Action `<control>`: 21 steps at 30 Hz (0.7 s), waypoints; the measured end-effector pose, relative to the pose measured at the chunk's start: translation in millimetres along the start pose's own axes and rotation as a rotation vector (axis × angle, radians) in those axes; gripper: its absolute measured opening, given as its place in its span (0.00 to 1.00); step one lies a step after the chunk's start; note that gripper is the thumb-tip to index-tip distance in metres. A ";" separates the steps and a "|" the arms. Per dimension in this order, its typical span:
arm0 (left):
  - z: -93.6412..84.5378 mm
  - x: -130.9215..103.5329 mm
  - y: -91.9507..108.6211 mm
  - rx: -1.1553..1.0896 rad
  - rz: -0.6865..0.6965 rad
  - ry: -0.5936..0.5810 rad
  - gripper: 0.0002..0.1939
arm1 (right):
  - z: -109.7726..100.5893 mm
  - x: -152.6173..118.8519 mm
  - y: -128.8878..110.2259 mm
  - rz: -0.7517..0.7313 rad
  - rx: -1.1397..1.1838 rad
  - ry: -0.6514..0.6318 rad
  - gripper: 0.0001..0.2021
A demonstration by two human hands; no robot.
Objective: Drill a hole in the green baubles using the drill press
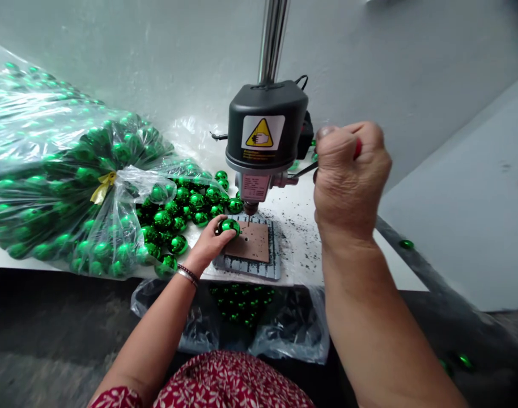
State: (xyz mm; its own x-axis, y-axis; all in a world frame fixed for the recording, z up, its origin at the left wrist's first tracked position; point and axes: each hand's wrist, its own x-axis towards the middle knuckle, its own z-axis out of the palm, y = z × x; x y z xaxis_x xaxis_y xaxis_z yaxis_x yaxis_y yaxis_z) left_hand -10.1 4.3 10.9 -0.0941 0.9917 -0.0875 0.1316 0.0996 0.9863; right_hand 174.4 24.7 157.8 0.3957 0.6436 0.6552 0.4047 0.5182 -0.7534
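A shiny green ball (229, 226) is pinched between the thumb and fingers of my left hand (212, 242), over the left side of a brown board (257, 241). That board has a small dark hole and lies on the grey slotted base (253, 269) of a drill press (267, 124). The thin bit (249, 220) points down just right of the ball, apart from it as far as I can tell. My right hand (352, 175) is wrapped round the feed lever (305, 169) at the machine's right; a bit of red shows between its fingers.
A big clear bag (72, 164) of green balls, with a yellow tie (105, 187), fills the table's left. Loose green balls (182, 195) lie beside the base. Dark shavings (301, 238) litter the white tabletop. Below the front edge, an open plastic bag (284, 328) holds more balls.
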 end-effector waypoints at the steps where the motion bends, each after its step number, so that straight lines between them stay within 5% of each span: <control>1: 0.9 1.7 1.2 0.097 0.043 0.005 0.27 | -0.1 -0.1 -0.4 0.001 0.002 -0.001 0.16; 8: 10.5 5.2 9.4 0.510 0.141 -0.031 0.27 | -1.8 -1.6 -5.8 0.046 -0.033 -0.018 0.14; 21: 19.1 16.4 0.3 0.776 0.385 -0.120 0.32 | -4.3 -3.3 -7.2 0.021 -0.010 -0.017 0.14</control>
State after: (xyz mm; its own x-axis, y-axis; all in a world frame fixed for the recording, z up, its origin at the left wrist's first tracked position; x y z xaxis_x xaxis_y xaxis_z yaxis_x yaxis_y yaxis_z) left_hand 7.3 22.1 7.1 0.1941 0.9653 0.1749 0.7717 -0.2603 0.5802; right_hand 173.7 16.4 161.3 0.3902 0.6640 0.6378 0.4044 0.4988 -0.7666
